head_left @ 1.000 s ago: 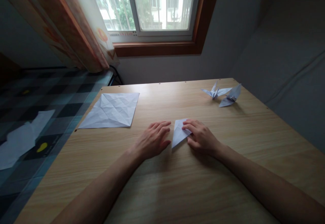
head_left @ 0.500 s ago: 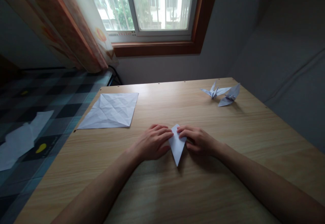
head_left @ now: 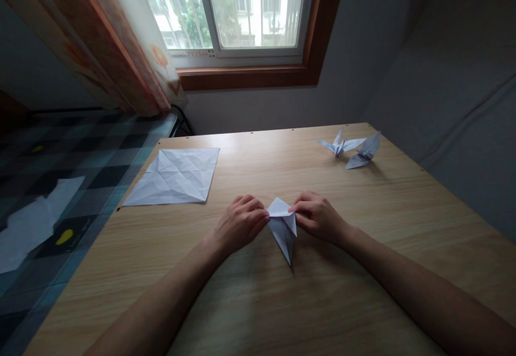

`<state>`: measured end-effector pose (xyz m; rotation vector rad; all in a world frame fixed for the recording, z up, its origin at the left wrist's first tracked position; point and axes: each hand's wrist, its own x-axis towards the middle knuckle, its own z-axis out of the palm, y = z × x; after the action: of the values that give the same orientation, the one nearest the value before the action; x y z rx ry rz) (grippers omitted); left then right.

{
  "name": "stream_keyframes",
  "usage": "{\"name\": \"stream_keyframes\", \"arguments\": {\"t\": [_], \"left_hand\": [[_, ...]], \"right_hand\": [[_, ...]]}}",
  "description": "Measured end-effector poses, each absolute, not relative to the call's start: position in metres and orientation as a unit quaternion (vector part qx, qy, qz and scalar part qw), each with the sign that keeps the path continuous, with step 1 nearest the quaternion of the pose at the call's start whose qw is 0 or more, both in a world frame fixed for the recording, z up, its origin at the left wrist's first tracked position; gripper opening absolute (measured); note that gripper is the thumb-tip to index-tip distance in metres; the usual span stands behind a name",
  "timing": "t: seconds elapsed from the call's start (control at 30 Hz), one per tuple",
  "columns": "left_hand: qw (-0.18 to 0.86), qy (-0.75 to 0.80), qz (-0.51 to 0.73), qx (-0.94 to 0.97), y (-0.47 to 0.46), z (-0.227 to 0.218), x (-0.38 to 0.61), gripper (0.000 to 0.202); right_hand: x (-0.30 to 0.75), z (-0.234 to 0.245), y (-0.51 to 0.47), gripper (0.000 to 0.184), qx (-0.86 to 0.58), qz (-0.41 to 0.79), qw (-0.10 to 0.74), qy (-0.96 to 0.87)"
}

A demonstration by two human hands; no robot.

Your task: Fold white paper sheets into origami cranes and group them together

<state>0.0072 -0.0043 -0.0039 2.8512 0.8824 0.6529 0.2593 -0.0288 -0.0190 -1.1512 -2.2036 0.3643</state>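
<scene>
A folded white paper (head_left: 282,228) is between my hands over the middle of the table, its long point facing me. My left hand (head_left: 242,221) pinches its left corner between thumb and fingers. On the other side, my right hand (head_left: 316,215) pinches the right corner. A crease runs across the paper between the two pinches, and a flap on the right hangs partly open. The fingertips hide the very corners.
On the wooden table (head_left: 382,280), a creased white sheet (head_left: 181,176) lies at the far left. Two paper cranes, one (head_left: 338,145) beside the other (head_left: 365,152), stand at the far right. White paper pieces (head_left: 38,221) rest on a checkered bedspread (head_left: 97,184) left of the table.
Both hands have shifted from lying flat on the paper to pinching its side corners. The smooth kite shape has loosened; a flap now stands out at the right and its lower point has swung right.
</scene>
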Motion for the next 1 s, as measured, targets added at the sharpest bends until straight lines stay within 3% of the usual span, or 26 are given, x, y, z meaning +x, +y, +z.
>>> {"name": "stream_keyframes", "arguments": {"t": [0.2, 0.37, 0.47, 0.6, 0.83, 1.0], "left_hand": [[0.072, 0.307, 0.225, 0.922, -0.002, -0.003, 0.007, 0.026], [0.081, 0.321, 0.226, 0.916, -0.002, -0.002, 0.008, 0.027], [0.081, 0.339, 0.223, 0.910, -0.001, -0.003, 0.009, 0.025], [0.065, 0.371, 0.209, 0.902, -0.001, -0.005, 0.010, 0.023], [0.028, 0.384, 0.202, 0.900, -0.002, -0.008, 0.011, 0.012], [0.021, 0.352, 0.206, 0.913, -0.004, -0.007, 0.010, 0.016]], "right_hand": [[0.259, -0.015, -0.028, 0.013, -0.447, 0.172, 0.293, -0.828], [0.265, -0.003, -0.028, 0.026, -0.401, 0.224, 0.243, -0.854], [0.263, -0.002, -0.027, 0.011, -0.427, 0.246, 0.269, -0.828], [0.252, -0.012, -0.025, 0.028, -0.502, 0.191, 0.292, -0.792], [0.242, -0.019, -0.024, 0.018, -0.573, 0.080, 0.248, -0.777], [0.242, -0.014, -0.030, 0.026, -0.565, 0.085, 0.231, -0.788]]}}
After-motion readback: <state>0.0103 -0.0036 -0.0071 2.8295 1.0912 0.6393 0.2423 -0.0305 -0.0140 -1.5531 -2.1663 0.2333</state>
